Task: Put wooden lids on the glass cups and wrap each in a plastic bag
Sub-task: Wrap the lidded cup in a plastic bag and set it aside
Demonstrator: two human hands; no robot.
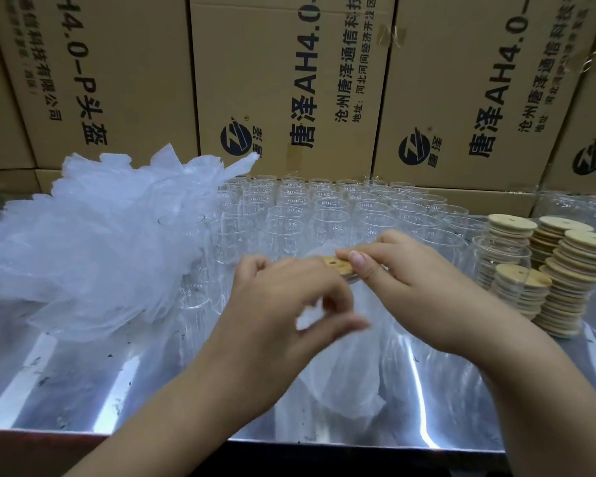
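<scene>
At the centre of the frame both hands meet over a glass cup capped with a wooden lid, of which only a pale, flat edge with a small round hole shows between the fingers. The right hand pinches that lid's rim with thumb and fingers. The left hand is blurred; its thumb and forefinger curl together as if nipping the thin film, though what it grips cannot be told for sure. Below the hands a clear plastic bag hangs loose and crinkled around the cup, its lower end lying on the desk, a shiny, streaked metal surface with a dark front edge.

Behind the hands, across the middle of the frame, stand rows of empty glass cups, smooth, round-mouthed and packed close together. At the left a large heap of plastic bags billows up, milky white, creased and spiky at its top. At the right edge rise stacks of wooden lids, thin pale discs with ridged sides, each top disc pierced by a small hole; one stack sits behind a single glass at their left. The upper half of the frame is filled by brown cardboard boxes printed with black characters and round logos.
</scene>
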